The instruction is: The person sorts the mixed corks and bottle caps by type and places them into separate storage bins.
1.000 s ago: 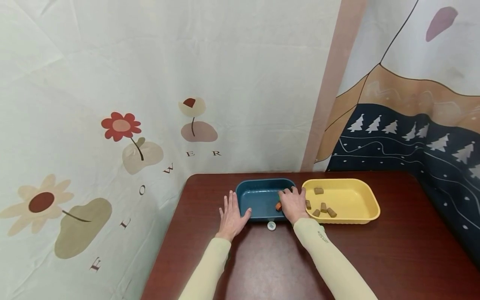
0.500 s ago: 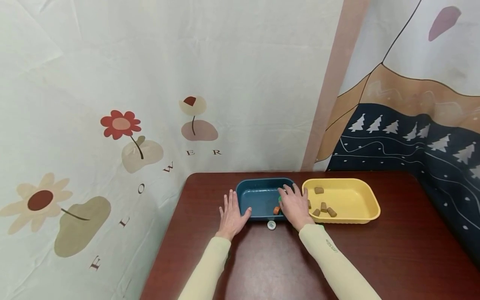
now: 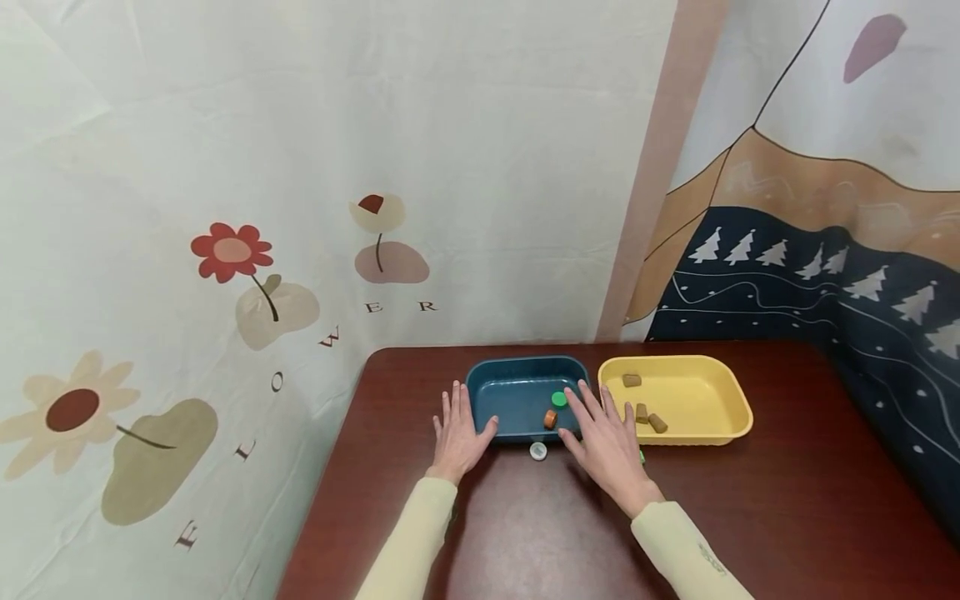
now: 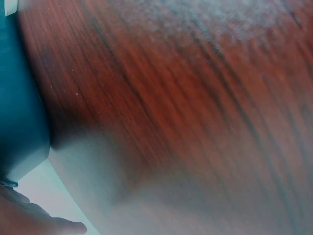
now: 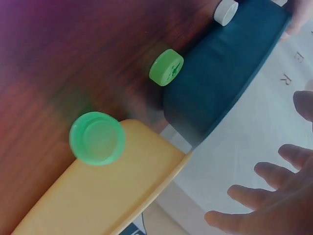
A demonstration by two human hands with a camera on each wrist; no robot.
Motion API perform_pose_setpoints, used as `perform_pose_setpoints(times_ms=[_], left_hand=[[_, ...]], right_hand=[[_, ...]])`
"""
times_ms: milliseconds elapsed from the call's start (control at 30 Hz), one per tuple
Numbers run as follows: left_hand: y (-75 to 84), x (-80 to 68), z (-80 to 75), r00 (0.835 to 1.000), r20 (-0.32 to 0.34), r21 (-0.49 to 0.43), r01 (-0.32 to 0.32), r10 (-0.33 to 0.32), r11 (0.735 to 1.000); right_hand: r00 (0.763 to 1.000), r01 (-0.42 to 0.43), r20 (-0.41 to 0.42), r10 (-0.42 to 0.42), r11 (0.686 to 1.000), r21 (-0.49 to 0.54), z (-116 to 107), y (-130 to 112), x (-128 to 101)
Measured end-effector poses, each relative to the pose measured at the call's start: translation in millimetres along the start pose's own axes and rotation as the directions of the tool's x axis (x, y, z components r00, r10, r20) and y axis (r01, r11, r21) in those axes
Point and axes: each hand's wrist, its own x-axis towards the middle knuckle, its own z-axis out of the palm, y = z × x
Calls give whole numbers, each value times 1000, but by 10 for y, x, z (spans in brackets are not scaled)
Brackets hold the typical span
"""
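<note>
My left hand [image 3: 457, 433] rests with straight fingers at the left end of the blue tray [image 3: 517, 363]. In the left wrist view, part of this hand [image 4: 29, 220] shows beside the tray's wall [image 4: 19, 98]. My right hand [image 3: 606, 446] is spread, palm down, over the gap between the blue tray and the yellow tray [image 3: 738, 417], holding nothing. Inside the blue tray lie a green bottle cap [image 3: 559, 399] and an orange cap [image 3: 551, 419], close to my right fingertips. Several brown corks [image 3: 632, 380] lie in the yellow tray, some hidden behind that hand.
On the table before the blue tray lies a white cap [image 3: 537, 451]. The right wrist view shows a light green cap [image 5: 166, 67] near the blue tray's corner and a mint green cap [image 5: 97, 138] against the yellow tray. A printed cloth [image 3: 487, 167] hangs behind the table.
My right hand has drawn back out of the blue tray, toward me and to the right, with fingers spreading. The green cap there is now uncovered. My left hand has stayed in place.
</note>
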Motion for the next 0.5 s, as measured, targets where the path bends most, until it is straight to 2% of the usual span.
perform_pose_setpoints(times_ms=[200, 500], left_hand=[[-5, 2, -5, 1000, 6, 2, -2, 2, 1000], [-1, -1, -1, 1000, 3, -17, -3, 3, 1000]], right_hand=[[1000, -30, 2, 30, 999, 20, -139, 51, -237], [996, -87, 6, 87, 996, 8, -284, 272, -546]])
